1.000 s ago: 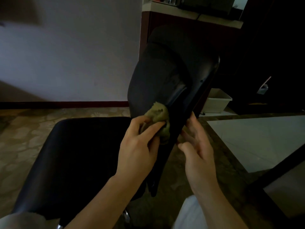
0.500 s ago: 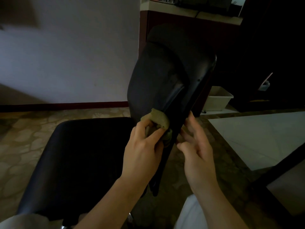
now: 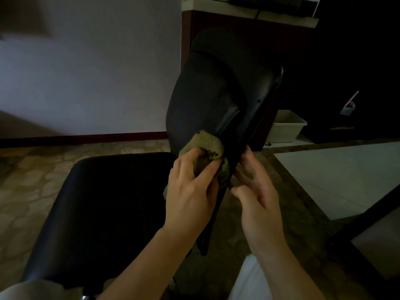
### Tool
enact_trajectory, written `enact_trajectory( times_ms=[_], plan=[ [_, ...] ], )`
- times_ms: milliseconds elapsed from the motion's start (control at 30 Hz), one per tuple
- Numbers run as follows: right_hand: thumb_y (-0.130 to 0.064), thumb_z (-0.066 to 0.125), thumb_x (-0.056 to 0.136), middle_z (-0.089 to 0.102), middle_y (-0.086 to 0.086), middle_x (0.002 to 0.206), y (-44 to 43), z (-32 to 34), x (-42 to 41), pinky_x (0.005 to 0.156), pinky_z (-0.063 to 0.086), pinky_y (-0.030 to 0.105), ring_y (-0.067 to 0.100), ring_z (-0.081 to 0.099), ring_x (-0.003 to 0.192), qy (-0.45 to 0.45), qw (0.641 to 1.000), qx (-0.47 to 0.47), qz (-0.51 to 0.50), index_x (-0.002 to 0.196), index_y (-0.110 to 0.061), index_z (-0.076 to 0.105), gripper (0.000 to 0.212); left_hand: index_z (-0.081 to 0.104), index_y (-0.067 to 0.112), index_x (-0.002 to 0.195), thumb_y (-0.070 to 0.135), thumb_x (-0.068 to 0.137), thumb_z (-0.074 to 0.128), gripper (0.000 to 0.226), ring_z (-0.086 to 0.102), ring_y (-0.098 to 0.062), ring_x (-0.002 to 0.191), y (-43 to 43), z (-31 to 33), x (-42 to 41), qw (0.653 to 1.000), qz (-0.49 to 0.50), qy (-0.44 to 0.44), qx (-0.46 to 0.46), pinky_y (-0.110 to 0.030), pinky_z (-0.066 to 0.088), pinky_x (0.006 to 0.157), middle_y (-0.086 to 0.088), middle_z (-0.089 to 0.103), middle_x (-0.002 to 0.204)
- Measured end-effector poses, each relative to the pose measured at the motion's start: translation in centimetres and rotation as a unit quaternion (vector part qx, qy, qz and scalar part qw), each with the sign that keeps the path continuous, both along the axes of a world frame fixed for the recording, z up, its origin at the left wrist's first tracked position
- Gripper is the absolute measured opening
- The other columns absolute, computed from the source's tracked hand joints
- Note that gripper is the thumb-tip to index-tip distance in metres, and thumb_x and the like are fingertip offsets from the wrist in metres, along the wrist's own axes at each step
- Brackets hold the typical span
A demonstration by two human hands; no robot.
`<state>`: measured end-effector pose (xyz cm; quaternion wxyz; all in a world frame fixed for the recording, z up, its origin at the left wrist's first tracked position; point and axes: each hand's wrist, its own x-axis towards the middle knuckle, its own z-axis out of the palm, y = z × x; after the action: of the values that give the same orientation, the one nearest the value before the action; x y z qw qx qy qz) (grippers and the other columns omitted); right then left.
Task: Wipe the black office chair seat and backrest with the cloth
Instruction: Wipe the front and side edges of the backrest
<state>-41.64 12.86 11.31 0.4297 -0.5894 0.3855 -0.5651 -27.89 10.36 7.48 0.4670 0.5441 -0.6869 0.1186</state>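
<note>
Both hands meet the backrest [image 3: 205, 100]: left hand [image 3: 190, 191] clutching the cloth [image 3: 207, 144], right hand [image 3: 257, 202] loose-fingered behind.

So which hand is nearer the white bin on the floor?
Right. The right hand touches the backrest edge on the white bin side; the left hand grips the olive cloth, farther off.
</note>
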Motion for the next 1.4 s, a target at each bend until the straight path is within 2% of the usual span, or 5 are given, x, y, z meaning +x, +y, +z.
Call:
enact_trajectory(
  times_ms=[400, 667, 933, 1033, 1400],
  plan=[
    [0.004, 0.049, 0.098, 0.054, -0.026, 0.143, 0.0, -0.7, 0.0, 0.112, 0.046, 0.040, -0.001, 0.050, 0.134, 0.021, 1.000, -0.007, -0.021, 0.152, -0.035, 0.040, 0.068, 0.073, 0.016, 0.117, 0.024, 0.094, 0.057, 0.029, 0.051, -0.031, 0.117, 1.4, -4.3, 1.5, 1.000, 0.007, -0.021, 0.020, -0.042, 0.052, 0.091, -0.011, 0.051, 0.132],
    [0.002, 0.049, 0.099, 0.061, -0.030, 0.131, 0.6, -2.8, 0.4, 0.102, 0.052, 0.027, -0.006, 0.056, 0.124, 0.032, 0.997, 0.060, -0.022, 0.142, -0.044, 0.048, 0.063, 0.047, 0.023, 0.140, 0.015, 0.087, 0.074, 0.060, 0.052, -0.018, 0.123, 2.5, -1.6, 1.5, 0.997, -0.038, 0.070, -0.012, -0.032, 0.049, 0.098, -0.001, 0.054, 0.134],
    [0.004, 0.047, 0.100, 0.063, -0.027, 0.130, 0.2, -2.4, 0.1, 0.103, 0.052, 0.029, -0.004, 0.058, 0.123, 0.031, 0.997, 0.075, -0.021, 0.144, -0.036, 0.051, 0.060, 0.072, 0.014, 0.121, 0.018, 0.091, 0.068, 0.031, 0.053, -0.028, 0.127, 0.7, -0.8, 1.3, 0.999, -0.037, 0.022, -0.007, -0.037, 0.052, 0.102, -0.012, 0.054, 0.137],
    [0.006, 0.047, 0.099, 0.063, -0.022, 0.134, 0.1, -2.7, 0.0, 0.106, 0.051, 0.034, 0.000, 0.057, 0.127, 0.028, 0.997, 0.070, -0.017, 0.146, -0.032, 0.050, 0.060, 0.073, 0.016, 0.121, 0.016, 0.092, 0.070, 0.029, 0.052, -0.032, 0.128, 0.3, -1.7, 1.2, 0.999, -0.041, 0.015, -0.009, -0.041, 0.050, 0.104, -0.014, 0.056, 0.135],
    [0.005, 0.050, 0.097, 0.061, -0.036, 0.126, 0.2, -2.9, 0.2, 0.097, 0.051, 0.018, -0.010, 0.056, 0.122, 0.036, 0.997, 0.065, -0.027, 0.138, -0.046, 0.048, 0.065, 0.072, 0.017, 0.123, 0.023, 0.098, 0.058, 0.028, 0.049, -0.041, 0.123, 0.1, -3.3, 0.6, 1.000, -0.007, -0.004, 0.011, -0.047, 0.055, 0.091, -0.020, 0.053, 0.133]
  ],
)
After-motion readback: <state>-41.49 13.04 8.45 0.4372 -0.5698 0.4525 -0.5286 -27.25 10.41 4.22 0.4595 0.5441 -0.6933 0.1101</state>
